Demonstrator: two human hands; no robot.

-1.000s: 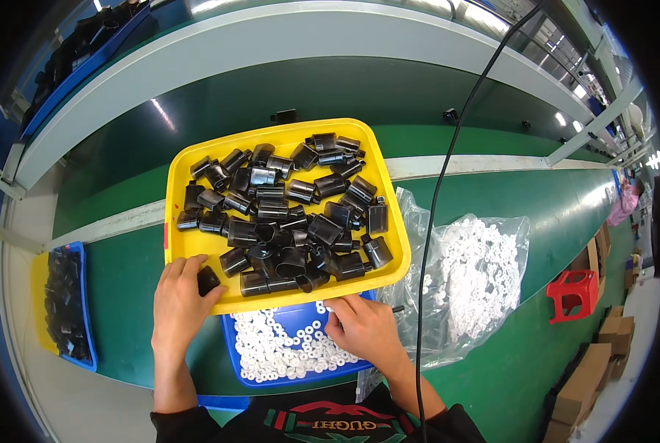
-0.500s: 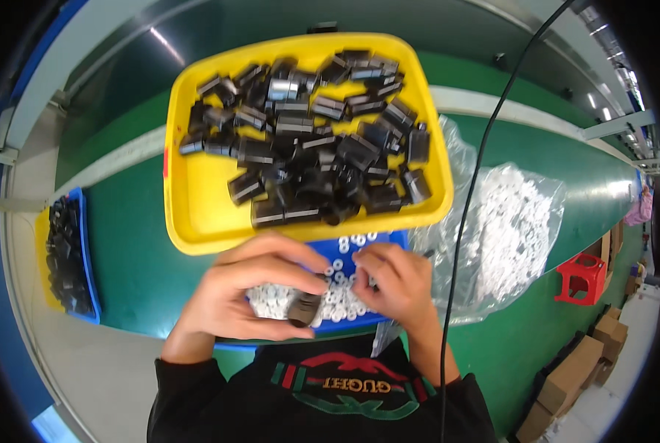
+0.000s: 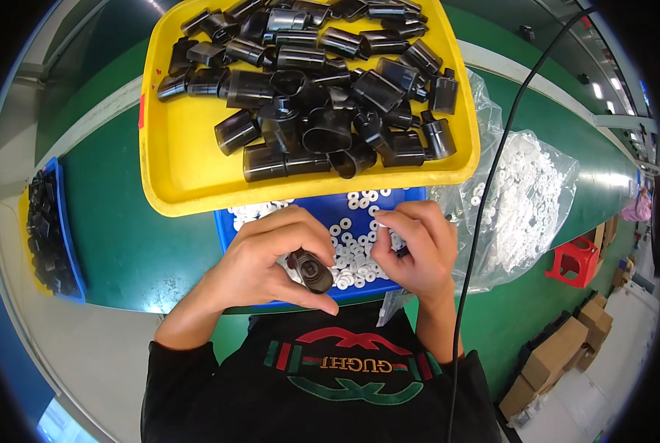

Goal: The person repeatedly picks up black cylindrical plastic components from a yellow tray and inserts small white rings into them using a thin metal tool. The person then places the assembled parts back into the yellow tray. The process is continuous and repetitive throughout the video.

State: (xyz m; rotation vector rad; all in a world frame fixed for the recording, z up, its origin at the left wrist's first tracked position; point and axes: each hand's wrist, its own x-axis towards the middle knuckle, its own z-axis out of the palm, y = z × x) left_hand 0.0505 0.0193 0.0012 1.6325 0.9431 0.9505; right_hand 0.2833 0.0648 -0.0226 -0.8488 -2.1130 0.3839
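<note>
My left hand (image 3: 271, 258) curls around a dark, translucent plastic fitting (image 3: 311, 272), its stepped end facing up. To its right, my right hand (image 3: 418, 247) has thumb and fingers drawn together in a pinch; what lies between the fingertips is too small to make out. Both hands are over a blue tray (image 3: 330, 207) that holds many small white ring washers (image 3: 352, 258). Beyond them stands a large yellow bin (image 3: 189, 162), overlapping the tray's far side and heaped with more dark plastic fittings (image 3: 293, 57).
A clear plastic bag of white washers (image 3: 522, 214) lies at the right. At the far left sits a blue-edged bin (image 3: 70, 229) of dark parts. A black cable (image 3: 485, 199) hangs across the right side. A red stool (image 3: 572, 262) and cardboard boxes (image 3: 548, 351) stand on the floor.
The view has shifted, so the yellow bin appears higher. The fitting in my left hand has turned, its stepped end now facing up. My right hand stays pinched.
</note>
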